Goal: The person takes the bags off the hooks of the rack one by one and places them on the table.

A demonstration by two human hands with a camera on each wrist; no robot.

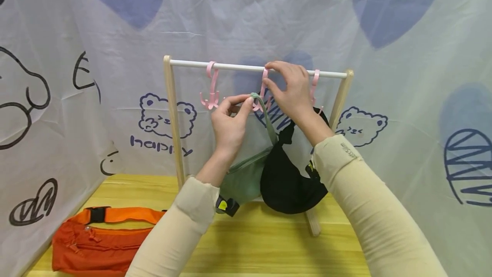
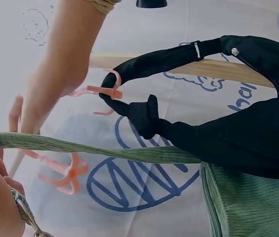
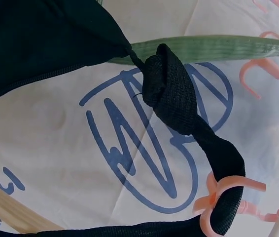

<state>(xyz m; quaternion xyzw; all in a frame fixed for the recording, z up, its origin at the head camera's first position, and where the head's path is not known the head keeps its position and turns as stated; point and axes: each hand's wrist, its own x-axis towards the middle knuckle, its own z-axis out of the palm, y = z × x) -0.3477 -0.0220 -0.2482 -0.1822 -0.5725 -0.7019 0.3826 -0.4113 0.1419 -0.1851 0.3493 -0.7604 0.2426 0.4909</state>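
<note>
My left hand pinches the upper end of a green bag strap between thumb and fingers, beside the prongs of the middle pink hook. The green corduroy bag hangs below, partly behind a black bag. With thumb and fingertips, my right hand grips the top of that middle hook at the white rail. The black bag's knotted strap loops over the right pink hook. In the left wrist view, the green strap stretches taut toward its bag.
A left pink hook hangs on the rail. Wooden posts hold the rail up over a yellow wood-grain table. An orange waist bag lies at front left. Behind the rack hangs a printed white cloth.
</note>
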